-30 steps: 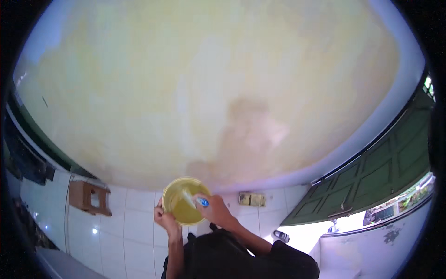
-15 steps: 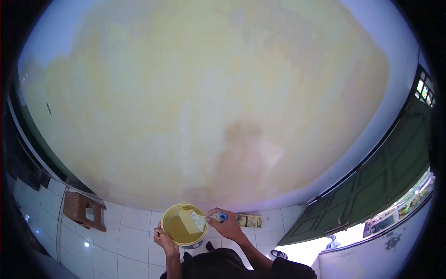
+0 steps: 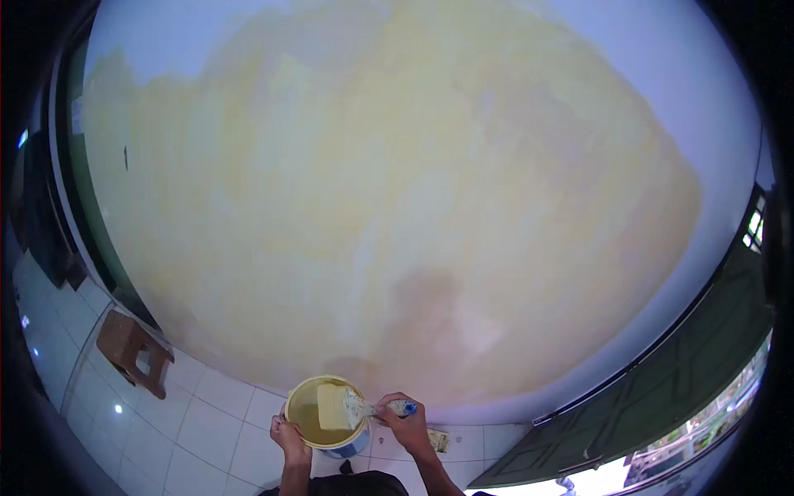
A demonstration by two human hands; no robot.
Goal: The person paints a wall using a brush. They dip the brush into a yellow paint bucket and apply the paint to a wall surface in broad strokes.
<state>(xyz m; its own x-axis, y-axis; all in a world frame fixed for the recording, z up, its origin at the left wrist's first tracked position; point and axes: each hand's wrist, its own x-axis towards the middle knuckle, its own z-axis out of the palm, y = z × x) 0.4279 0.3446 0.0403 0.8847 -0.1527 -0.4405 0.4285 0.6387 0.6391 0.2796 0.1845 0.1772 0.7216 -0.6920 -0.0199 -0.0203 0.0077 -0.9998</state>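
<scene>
My left hand (image 3: 289, 435) grips the rim of a yellow-rimmed paint bucket (image 3: 344, 446) on its left side. Yellowish paint (image 3: 308, 420) shows inside it. In my right hand (image 3: 404, 422) is the handle of a wide paintbrush (image 3: 336, 407), its fingers closed round it. The pale yellow bristles lie over the bucket's opening, and white paint smears cover the part near the handle. Ahead rises a wall (image 3: 331, 207) with a large patchy coat of yellow over white, and my shadow falls on its lower part.
A brown plastic stool (image 3: 132, 347) stands on the white tiled floor (image 3: 211, 430) at left. Behind my right hand, a small yellowish flat object (image 3: 438, 441) lies on the tiles. A dark green door (image 3: 645, 388) stands at right, with daylight coming in beside it.
The view has tilted up and turned, so more of the upper wall shows. The brush has turned more level over the bucket. Both hands keep their hold.
</scene>
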